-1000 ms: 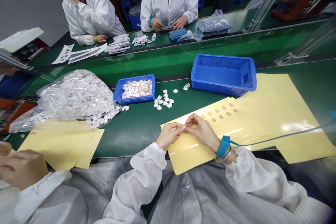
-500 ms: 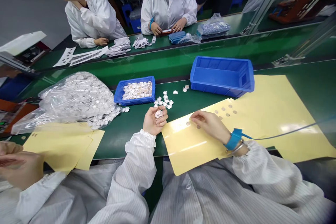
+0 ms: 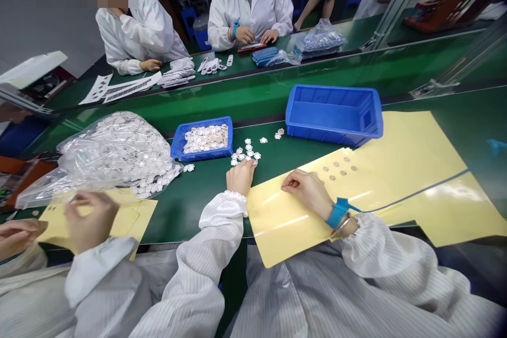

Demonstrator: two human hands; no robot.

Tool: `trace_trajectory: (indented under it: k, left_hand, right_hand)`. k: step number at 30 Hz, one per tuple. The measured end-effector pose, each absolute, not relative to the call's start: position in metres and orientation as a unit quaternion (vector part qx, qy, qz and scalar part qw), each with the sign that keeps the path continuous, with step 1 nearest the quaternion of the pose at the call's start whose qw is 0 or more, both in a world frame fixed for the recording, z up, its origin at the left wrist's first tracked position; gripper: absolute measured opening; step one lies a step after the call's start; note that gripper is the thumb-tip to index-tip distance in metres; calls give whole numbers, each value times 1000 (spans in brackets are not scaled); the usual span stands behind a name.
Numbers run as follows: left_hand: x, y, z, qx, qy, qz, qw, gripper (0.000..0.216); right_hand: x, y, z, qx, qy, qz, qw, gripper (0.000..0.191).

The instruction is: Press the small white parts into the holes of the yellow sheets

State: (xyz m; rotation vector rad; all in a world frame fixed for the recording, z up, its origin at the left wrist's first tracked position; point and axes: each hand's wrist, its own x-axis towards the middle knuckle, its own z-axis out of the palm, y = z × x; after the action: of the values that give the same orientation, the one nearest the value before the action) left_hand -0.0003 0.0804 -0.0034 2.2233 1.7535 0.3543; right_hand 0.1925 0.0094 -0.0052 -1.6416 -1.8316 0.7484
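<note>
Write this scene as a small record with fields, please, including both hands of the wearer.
Left hand: at the loose white round pieces; palm hidden
Right hand: over the yellow sheet, fingers drawn together
Right wrist: blue wrist strap
Small blue bin: holds many similar pieces
Large blue bin: right of the small one
Clear plastic bag: more pieces, left of both bins

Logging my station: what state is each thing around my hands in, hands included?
Left hand: fingers curled down, contents hidden
Right hand: fingertips together, contents unclear
Loose white pieces: scattered, most clustered together
Yellow sheet: flat, bearing round pieces
Small blue bin: upright, well filled
Large blue bin: upright, open-topped
Plastic bag: bulging, filled
Wrist strap: fastened
</note>
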Motion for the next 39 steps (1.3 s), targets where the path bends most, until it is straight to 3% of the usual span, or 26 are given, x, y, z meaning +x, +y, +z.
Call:
trace_trajectory:
  k: [4, 9, 11, 16, 18, 39]
  left_hand:
    - [2, 83, -7, 770, 601, 162, 141, 22]
    - [3, 87, 3, 741, 619, 194, 170, 18]
    - [4, 81, 11, 701, 628, 230, 247, 17]
    - [16, 47, 22, 500, 573, 270, 591, 20]
    - [22, 34, 20, 445, 555, 257, 654, 25]
    - [24, 27, 11, 406, 548, 243, 690, 27]
  right_hand:
    - [192, 9, -8, -619, -678, 268, 291, 3]
    - [191, 10, -8, -605, -684, 276, 301, 12]
    - [192, 11, -7, -607, -660, 303, 324, 12]
    - [197, 13, -4, -581, -563, 436, 392, 12]
    - [198, 13, -1, -580, -511, 492, 400, 18]
    - [180, 7, -1, -565, -567, 433, 414, 11]
